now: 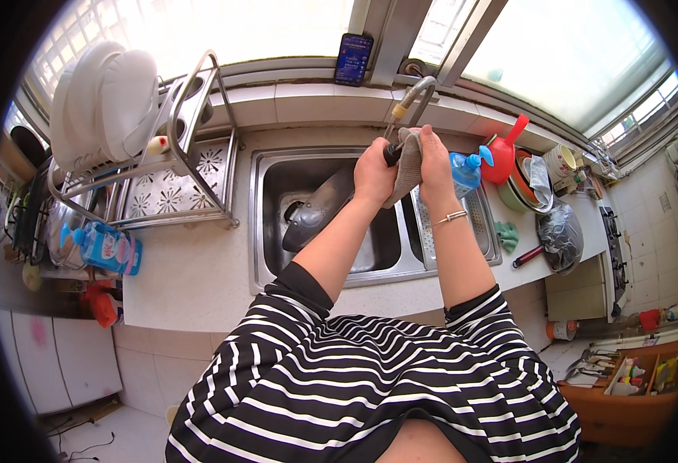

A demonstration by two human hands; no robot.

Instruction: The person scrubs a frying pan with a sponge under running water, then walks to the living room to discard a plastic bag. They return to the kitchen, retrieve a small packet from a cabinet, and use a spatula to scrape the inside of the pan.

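My left hand [374,171] is closed around a black handle [392,154] near the faucet, over the steel double sink [327,151]. What the handle belongs to is mostly hidden by a grey-brown cloth [407,168]. My right hand [436,165] presses that cloth from the other side. Just above both hands, the curved faucet [420,87] has a yellowish band near its spout. A dark metal piece [323,211], perhaps a pan or lid, lies tilted in the left basin. Behind my right wrist, a perforated tray [478,223] sits at the right basin.
At left stand a metal dish rack [200,197] with white plates [125,104] and a blue soap bottle [110,249]. To the right are another blue pump bottle [465,173], a red ladle [498,159], stacked bowls [518,194], a green cloth [508,236] and a plastic-covered pan [560,237]. A phone [353,59] leans against the window frame.
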